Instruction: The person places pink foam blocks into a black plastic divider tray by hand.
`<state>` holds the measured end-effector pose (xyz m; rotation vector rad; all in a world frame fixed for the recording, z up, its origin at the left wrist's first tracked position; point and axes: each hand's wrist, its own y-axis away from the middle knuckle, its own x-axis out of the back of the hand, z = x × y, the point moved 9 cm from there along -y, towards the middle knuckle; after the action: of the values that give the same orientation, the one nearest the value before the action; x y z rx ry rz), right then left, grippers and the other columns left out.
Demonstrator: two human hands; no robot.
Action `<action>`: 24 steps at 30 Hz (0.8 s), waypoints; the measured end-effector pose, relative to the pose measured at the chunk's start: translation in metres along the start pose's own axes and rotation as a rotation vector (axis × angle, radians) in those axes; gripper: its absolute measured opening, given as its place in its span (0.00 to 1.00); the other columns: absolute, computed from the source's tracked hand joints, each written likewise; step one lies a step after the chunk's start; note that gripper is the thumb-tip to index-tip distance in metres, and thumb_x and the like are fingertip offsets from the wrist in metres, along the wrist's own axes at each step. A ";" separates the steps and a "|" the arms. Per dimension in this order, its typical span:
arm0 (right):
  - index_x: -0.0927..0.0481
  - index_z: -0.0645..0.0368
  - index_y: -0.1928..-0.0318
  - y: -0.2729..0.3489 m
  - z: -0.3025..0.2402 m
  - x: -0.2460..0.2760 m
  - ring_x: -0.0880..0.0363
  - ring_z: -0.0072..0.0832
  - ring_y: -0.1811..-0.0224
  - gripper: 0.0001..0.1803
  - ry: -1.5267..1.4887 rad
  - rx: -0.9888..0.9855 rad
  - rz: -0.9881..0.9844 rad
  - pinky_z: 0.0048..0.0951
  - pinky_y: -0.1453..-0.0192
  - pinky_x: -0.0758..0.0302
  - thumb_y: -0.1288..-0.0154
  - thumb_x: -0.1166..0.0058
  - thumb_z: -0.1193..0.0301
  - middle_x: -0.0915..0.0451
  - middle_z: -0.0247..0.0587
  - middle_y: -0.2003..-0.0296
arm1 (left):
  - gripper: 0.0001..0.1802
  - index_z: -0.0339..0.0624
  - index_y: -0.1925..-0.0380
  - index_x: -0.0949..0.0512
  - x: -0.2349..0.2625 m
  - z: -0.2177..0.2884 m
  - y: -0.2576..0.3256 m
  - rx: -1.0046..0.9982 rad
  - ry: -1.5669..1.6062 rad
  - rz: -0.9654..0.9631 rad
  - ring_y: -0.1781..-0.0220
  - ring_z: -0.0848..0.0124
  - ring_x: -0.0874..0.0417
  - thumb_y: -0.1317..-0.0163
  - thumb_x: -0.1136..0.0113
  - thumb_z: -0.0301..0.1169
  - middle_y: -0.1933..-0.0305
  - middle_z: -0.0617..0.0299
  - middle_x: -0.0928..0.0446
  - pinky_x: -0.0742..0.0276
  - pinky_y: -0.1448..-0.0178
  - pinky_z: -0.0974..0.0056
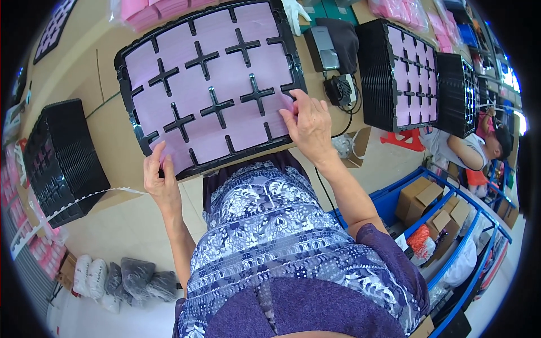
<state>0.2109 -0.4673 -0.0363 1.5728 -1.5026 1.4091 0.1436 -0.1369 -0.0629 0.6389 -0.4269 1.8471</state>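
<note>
A black plastic tray with cross-shaped dividers lies on the cardboard-covered table, its compartments filled with pink bags. My left hand grips the tray's near left corner, thumb on top of a pink bag. My right hand rests on the near right corner, fingers spread flat over a pink bag and the rim.
A stack of empty black trays stands at the left, two more stacks at the right. A grey device with cables sits behind my right hand. Another person works at far right beside a blue cart with boxes.
</note>
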 end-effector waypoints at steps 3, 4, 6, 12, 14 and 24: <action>0.25 0.60 0.46 0.007 0.015 -0.004 0.24 0.33 0.68 0.23 -0.214 -0.141 -0.003 0.37 0.59 0.32 0.42 0.33 0.73 0.22 0.34 0.72 | 0.14 0.41 0.50 0.16 0.002 -0.004 0.001 0.042 0.024 0.008 0.60 0.74 0.25 0.33 0.41 0.19 0.59 0.63 0.23 0.28 0.57 0.68; 0.25 0.61 0.47 0.008 0.020 -0.003 0.24 0.33 0.69 0.22 -0.305 -0.209 0.004 0.36 0.59 0.32 0.41 0.34 0.74 0.22 0.34 0.72 | 0.14 0.41 0.50 0.16 0.001 -0.006 0.001 0.042 0.024 0.009 0.60 0.74 0.25 0.33 0.41 0.19 0.59 0.63 0.23 0.28 0.57 0.68; 0.25 0.61 0.47 0.009 0.025 -0.003 0.24 0.32 0.70 0.21 -0.396 -0.279 0.010 0.36 0.59 0.32 0.40 0.35 0.76 0.22 0.34 0.73 | 0.11 0.41 0.52 0.15 0.003 -0.010 0.001 0.018 0.074 0.029 0.59 0.74 0.24 0.32 0.41 0.21 0.59 0.63 0.22 0.28 0.56 0.69; 0.24 0.60 0.47 0.005 0.028 -0.001 0.23 0.31 0.72 0.21 -0.333 -0.246 0.029 0.35 0.60 0.33 0.40 0.35 0.75 0.22 0.33 0.74 | 0.09 0.41 0.55 0.14 0.007 -0.005 0.001 -0.011 -0.007 0.058 0.62 0.75 0.23 0.32 0.40 0.21 0.60 0.63 0.21 0.27 0.60 0.70; 0.24 0.60 0.47 0.004 0.022 -0.001 0.23 0.32 0.71 0.22 -0.227 -0.150 0.032 0.36 0.60 0.33 0.41 0.33 0.74 0.23 0.33 0.75 | 0.09 0.41 0.55 0.14 0.006 -0.004 0.000 -0.036 -0.040 0.069 0.63 0.75 0.23 0.32 0.40 0.21 0.60 0.63 0.21 0.27 0.61 0.70; 0.23 0.62 0.46 0.002 0.019 -0.004 0.23 0.30 0.72 0.23 -0.158 -0.117 0.024 0.35 0.59 0.32 0.42 0.32 0.74 0.23 0.33 0.76 | 0.10 0.42 0.56 0.15 -0.002 0.004 -0.003 -0.131 -0.255 0.043 0.66 0.67 0.20 0.36 0.39 0.19 0.60 0.58 0.20 0.23 0.63 0.63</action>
<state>0.2160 -0.4838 -0.0459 1.6304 -1.6694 1.2103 0.1476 -0.1394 -0.0610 0.7830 -0.7287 1.7668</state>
